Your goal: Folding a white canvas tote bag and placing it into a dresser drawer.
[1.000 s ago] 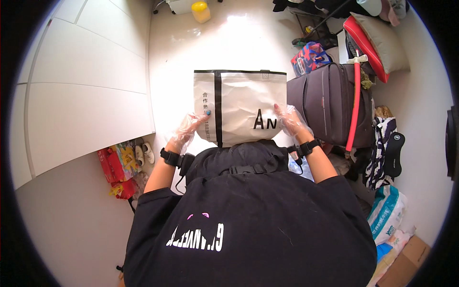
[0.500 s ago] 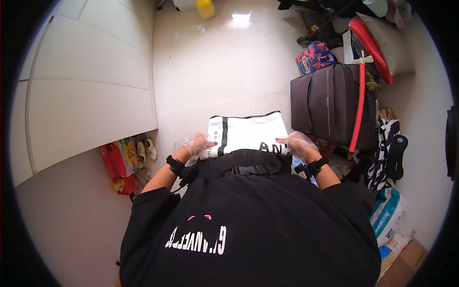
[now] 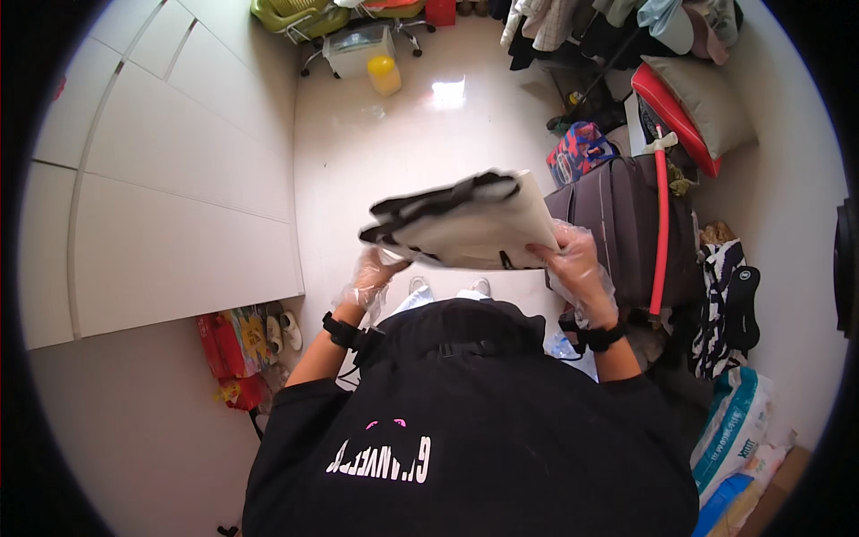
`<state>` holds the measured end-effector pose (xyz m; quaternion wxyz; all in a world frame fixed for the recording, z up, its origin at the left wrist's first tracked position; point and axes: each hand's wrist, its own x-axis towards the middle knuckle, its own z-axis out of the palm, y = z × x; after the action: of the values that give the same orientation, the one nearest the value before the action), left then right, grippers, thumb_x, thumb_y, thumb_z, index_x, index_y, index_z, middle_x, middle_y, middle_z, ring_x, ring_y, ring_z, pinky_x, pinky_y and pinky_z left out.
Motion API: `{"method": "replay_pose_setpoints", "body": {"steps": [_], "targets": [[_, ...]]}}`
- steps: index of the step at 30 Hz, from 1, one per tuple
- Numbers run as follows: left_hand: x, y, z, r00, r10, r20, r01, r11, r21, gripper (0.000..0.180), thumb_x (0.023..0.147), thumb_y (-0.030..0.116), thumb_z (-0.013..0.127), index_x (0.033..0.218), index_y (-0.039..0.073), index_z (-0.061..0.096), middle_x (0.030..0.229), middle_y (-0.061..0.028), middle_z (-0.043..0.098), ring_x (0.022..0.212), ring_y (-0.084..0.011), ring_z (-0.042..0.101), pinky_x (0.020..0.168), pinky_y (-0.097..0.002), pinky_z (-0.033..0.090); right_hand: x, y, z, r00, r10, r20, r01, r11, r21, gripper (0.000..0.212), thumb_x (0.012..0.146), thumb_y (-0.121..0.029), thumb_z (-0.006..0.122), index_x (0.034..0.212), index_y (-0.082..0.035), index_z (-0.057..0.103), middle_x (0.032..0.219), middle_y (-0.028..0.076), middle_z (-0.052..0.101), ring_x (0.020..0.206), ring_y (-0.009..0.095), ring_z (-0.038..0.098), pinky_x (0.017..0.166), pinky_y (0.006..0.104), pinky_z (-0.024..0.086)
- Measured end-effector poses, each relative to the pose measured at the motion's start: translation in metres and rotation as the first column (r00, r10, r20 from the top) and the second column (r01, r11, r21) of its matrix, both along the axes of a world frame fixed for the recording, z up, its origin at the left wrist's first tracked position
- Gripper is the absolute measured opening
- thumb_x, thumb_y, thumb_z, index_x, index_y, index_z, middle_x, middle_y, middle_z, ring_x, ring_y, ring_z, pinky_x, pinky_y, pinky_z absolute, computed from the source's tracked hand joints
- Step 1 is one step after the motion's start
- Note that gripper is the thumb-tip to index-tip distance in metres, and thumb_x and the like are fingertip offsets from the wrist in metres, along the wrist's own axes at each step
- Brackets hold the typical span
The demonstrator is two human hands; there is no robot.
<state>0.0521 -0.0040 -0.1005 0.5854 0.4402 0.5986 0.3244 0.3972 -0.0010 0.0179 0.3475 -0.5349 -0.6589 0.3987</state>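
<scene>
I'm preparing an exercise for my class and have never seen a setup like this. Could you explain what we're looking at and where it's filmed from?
There is no machine here: a person works with two hands in clear plastic gloves. The view comes from a camera on their head, looking down; its wide fisheye lens bends straight edges. The black shirt is the wearer's own.

The right hand grips the right side of a pale bag with black trim. The left hand is at its lower left; blur makes that grip uncertain.

The bag is above a pale floor. Farther off stands a yellow-lidded container, with a dark suitcase at right.
</scene>
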Motion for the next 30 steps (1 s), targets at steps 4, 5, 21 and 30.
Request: {"method": "replay_pose_setpoints", "body": {"steps": [4, 5, 21, 30], "targets": [[0.016, 0.015, 0.065, 0.824, 0.185, -0.536, 0.179, 0.812, 0.556, 0.113, 0.066, 0.022, 0.088, 0.153, -0.002, 0.018, 0.154, -0.0251, 0.027, 0.142, -0.0386, 0.027, 0.118, -0.0439, 0.023, 0.003, 0.000, 0.033, 0.930, -0.044, 0.365, -0.130, 0.889, 0.439, 0.017, 0.076, -0.005, 0.070, 0.092, 0.002, 0.069, 0.087, 0.018, 0.068, 0.077, 0.037, 0.065, 0.067, 0.0413, 0.053], [0.023, 0.016, 0.083, 0.819, 0.183, -0.544, 0.257, 0.731, 0.633, 0.117, 0.065, 0.025, 0.088, 0.154, 0.000, 0.017, 0.156, -0.0231, 0.025, 0.144, -0.0383, 0.024, 0.120, -0.0439, 0.021, 0.002, -0.005, 0.039, 0.929, -0.051, 0.366, -0.126, 0.887, 0.444, 0.017, 0.076, -0.005, 0.070, 0.092, 0.002, 0.069, 0.087, 0.018, 0.068, 0.077, 0.037, 0.065, 0.067, 0.0413, 0.053], [0.061, 0.029, 0.197, 0.700, -0.666, -0.259, 0.694, 0.547, 0.468, 0.098, 0.054, 0.012, 0.090, 0.143, 0.013, 0.049, 0.124, -0.0119, 0.060, 0.114, -0.0289, 0.056, 0.101, -0.0389, 0.044, -0.004, -0.032, 0.089, 0.874, 0.286, 0.393, -0.440, 0.811, 0.387, 0.025, 0.075, -0.009, 0.073, 0.096, 0.004, 0.070, 0.102, 0.018, 0.070, 0.091, 0.032, 0.067, 0.076, 0.0406, 0.053], [0.070, 0.013, 0.200, 0.879, -0.431, -0.203, 0.462, 0.666, 0.586, 0.062, 0.062, 0.004, 0.085, 0.120, 0.005, 0.062, 0.099, -0.0050, 0.064, 0.094, -0.0189, 0.062, 0.087, -0.0326, 0.049, -0.020, -0.032, 0.083, 1.000, 0.012, 0.026, -0.022, 0.911, 0.413, 0.031, 0.073, -0.008, 0.083, 0.091, 0.004, 0.062, 0.103, 0.021, 0.068, 0.098, 0.032, 0.067, 0.087, 0.0347, 0.053]]}}
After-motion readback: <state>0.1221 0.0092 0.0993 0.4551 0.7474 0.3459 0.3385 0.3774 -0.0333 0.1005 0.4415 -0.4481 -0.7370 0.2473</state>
